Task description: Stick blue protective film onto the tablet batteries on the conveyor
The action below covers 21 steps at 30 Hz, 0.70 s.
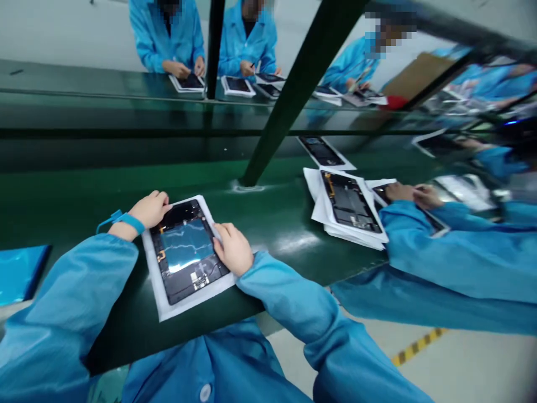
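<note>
An opened tablet (184,282) lies on white foam sheets (157,291) on the green bench in front of me. A shiny blue film (187,243) covers the middle of its inside, with orange ribbon cables along the left side. My left hand (150,210) has curled fingers gripping the upper left corner; a blue strap (133,222) circles that wrist. On the right edge of the tablet, my right hand (234,249) is closed around the side, thumb toward the film. Parts of both hands' fingertips are hidden.
To the right, another opened tablet (350,201) rests on stacked white sheets (356,238), beside a co-worker's hands (413,195). A dark slanted post (289,84) rises from the bench. A blue-covered panel (20,274) lies at left. Several co-workers sit across the bench.
</note>
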### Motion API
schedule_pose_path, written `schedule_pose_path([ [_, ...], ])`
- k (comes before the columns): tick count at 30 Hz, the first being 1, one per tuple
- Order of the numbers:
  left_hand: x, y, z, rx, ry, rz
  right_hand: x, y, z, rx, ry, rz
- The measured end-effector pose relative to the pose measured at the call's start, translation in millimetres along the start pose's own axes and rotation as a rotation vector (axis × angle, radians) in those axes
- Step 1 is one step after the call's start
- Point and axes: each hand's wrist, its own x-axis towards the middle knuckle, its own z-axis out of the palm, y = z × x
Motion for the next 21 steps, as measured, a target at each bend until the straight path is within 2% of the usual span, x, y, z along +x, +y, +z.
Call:
schedule_pose_path([
  [6, -3.9, -15.3, -4.1, -0.044, -0.088, 0.02, 3.4, -2.8, 3.2, 0.043, -0.026, 0.004],
  [11, -16.7, -11.3, -12.8, -0.035, -0.022, 0.032, 4.6, -1.7, 4.7, 0.165, 0.001, 0.072],
  [14, -29.6, -7.6, -26.7, -0.023, 0.117, -0.004, 5.3, 3.6, 1.3, 0.285, 0.002, 0.121],
  [18, -48.5, -12.8, -53.3, -0.006, 0.461, -0.027, 9.2, 8.6, -5.8, 0.465, -0.13, 0.089],
  [21, -57.3, -23.9, -67.3, -0.076, 0.619, -0.086, 21.5, 5.1, -4.4, 0.557, -0.182, 0.079],
])
